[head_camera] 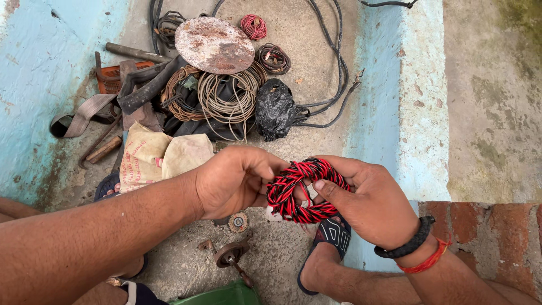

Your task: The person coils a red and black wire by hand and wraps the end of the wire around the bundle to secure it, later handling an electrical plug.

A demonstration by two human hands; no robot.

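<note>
- Concrete floor [316,51]: from my remote seat, I see it spread grey under everything, edged by pale blue painted walls.
- Heap of wire coils [226,99]: well beyond my fingers, tan and brown loops lie piled with a rusty round disc [214,44] resting on top and a black plastic bag [275,108] just beside them.
- Cloth sack [161,155]: it lies just past my left hand, cream and crumpled.
- Left hand [234,181]: fingers curled and pressed together, pinching the left edge of the red-and-black twisted wire coil [293,195].
- Right hand [370,197]: fingers wrapped round the coil's right side, thumb laid across the strands; a black band and red thread sit at the wrist.
- The coil itself: held in the air between both hands, above the floor.
- Small wheel [230,254]: below my left fingers, on the floor.
</note>
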